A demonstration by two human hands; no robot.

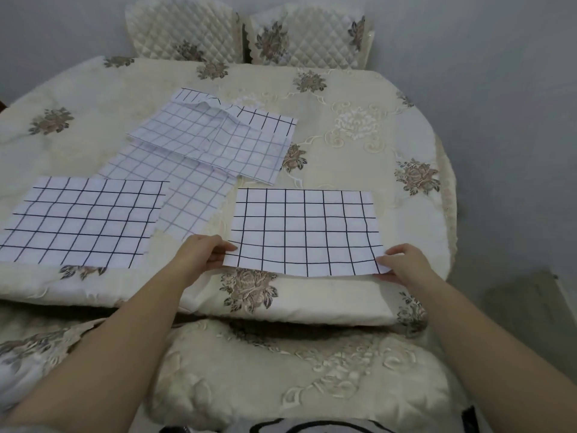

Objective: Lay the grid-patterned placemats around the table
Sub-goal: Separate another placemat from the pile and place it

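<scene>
Currently the left hand and right hand are pinching the near corners of a grid placemat, lower centre of frame. Its long axis is running left-right between them; spare mats are lying beyond, upper centre.

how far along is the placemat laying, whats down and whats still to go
Done: one placemat lies flat at the near left edge of the table. In hand: the left hand and right hand pinch the near corners of a second placemat, set at the near edge with its front edge lifted. Left: a loose pile of mats mid-table, some folded, waits to be spread around the far side.
</scene>
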